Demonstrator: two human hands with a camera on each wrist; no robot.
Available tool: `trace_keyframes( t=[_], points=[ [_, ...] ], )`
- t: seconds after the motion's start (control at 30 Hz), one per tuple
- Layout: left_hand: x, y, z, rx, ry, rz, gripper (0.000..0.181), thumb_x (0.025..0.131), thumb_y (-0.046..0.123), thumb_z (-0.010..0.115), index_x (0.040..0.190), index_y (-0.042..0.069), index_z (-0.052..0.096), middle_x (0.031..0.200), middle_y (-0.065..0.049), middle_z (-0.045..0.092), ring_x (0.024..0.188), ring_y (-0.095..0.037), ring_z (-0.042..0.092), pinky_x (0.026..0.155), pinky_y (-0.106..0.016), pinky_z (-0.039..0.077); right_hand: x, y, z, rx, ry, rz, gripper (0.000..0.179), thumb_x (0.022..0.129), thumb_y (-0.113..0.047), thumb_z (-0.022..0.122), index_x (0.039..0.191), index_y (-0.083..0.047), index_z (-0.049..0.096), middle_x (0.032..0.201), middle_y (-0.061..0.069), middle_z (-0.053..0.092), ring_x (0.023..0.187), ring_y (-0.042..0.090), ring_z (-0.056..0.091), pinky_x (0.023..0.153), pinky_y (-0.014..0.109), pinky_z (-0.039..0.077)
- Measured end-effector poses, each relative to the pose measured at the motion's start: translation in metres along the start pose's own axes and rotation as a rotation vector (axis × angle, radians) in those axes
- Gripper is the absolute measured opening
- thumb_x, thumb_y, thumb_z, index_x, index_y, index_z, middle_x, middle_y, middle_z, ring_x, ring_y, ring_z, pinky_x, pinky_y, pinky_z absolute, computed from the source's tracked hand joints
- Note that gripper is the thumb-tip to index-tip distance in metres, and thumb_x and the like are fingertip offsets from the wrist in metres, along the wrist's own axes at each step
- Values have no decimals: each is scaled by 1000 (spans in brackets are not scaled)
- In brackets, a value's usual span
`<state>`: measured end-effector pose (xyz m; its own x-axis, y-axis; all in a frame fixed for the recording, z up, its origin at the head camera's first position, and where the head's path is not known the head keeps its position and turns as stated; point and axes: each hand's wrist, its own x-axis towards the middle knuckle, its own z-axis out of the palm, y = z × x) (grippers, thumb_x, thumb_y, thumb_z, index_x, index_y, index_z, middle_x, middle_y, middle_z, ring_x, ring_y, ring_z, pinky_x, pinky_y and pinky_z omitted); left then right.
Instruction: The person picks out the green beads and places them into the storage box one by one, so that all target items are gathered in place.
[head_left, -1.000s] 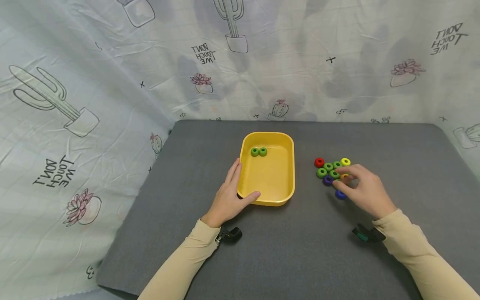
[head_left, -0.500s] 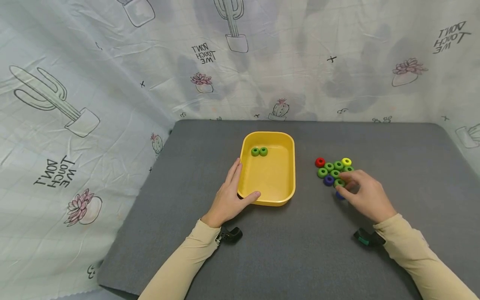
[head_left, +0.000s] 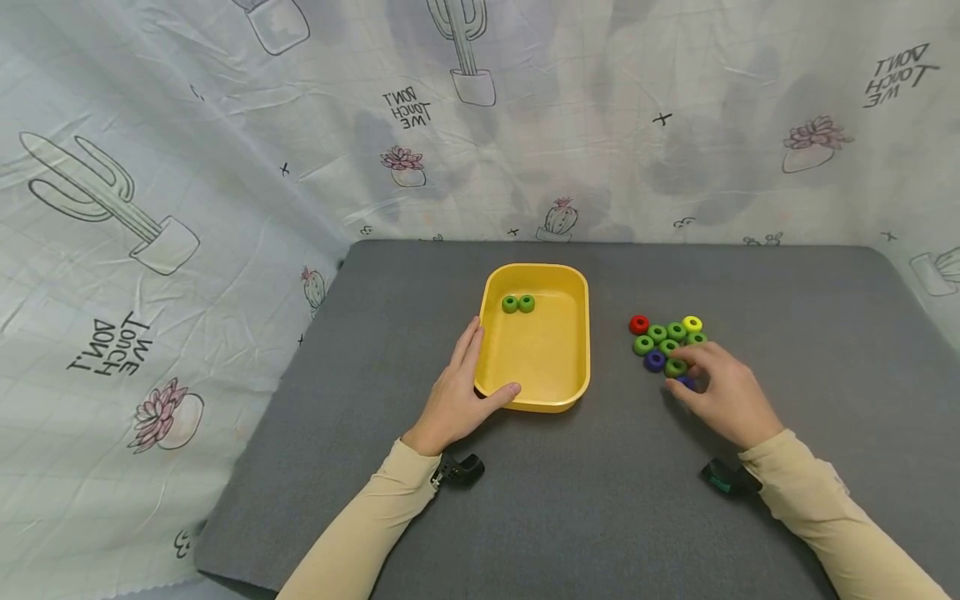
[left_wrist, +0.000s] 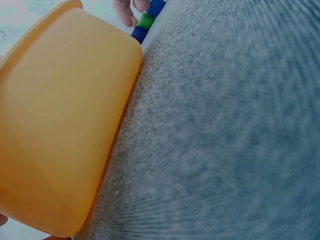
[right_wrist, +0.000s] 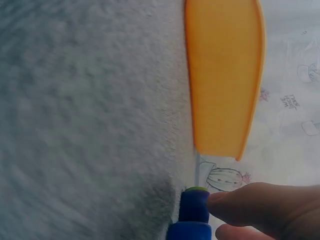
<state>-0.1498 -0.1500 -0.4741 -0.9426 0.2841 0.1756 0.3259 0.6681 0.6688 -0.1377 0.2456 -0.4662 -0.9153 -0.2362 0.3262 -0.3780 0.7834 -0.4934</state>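
Note:
A yellow plastic tray stands on the grey table, with two green beads in its far left corner. My left hand rests against its left side, fingers straight along the rim and thumb over the near edge. To the right lies a cluster of round holed beads: a red bead, a yellow bead, a dark blue bead and several green ones. Over the cluster's near edge is my right hand, thumb and forefinger apart around a green bead and a partly hidden blue bead.
The grey table reaches back to a pale cactus-print cloth, which also hangs along the left side. Each wrist wears a dark camera band, such as the right wrist camera.
My right hand has shifted slightly toward me over the cluster, uncovering more green beads behind its fingers. The left hand, tray and beads inside the tray have stayed put.

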Motion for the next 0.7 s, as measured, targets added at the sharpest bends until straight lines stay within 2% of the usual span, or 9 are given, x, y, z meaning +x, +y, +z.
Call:
trace_keyframes(
  t=[0.37,0.6,0.7],
  points=[
    [0,0,0,4,-1,0,107,92,66,66,168,9,15,177,1,7,158,-25,30,120,-60,35,-1,-2,6,0,13,-29,38,82,-3,84,119,-3,72,115,14,65,88,25,65,68,42,50],
    [-1,1,-1,0,-13,-16,107,92,63,67,168,10,14,177,7,4,157,-24,30,121,-58,35,-2,2,9,-2,27,-52,37,82,0,82,117,-3,72,114,13,70,87,25,66,70,45,51],
    [-1,1,-1,-1,-15,-15,107,92,64,67,168,10,14,177,7,4,158,-25,29,121,-58,35,-3,4,11,-2,37,-57,35,82,2,81,116,-4,73,112,13,70,86,24,65,69,44,51]
  ],
)
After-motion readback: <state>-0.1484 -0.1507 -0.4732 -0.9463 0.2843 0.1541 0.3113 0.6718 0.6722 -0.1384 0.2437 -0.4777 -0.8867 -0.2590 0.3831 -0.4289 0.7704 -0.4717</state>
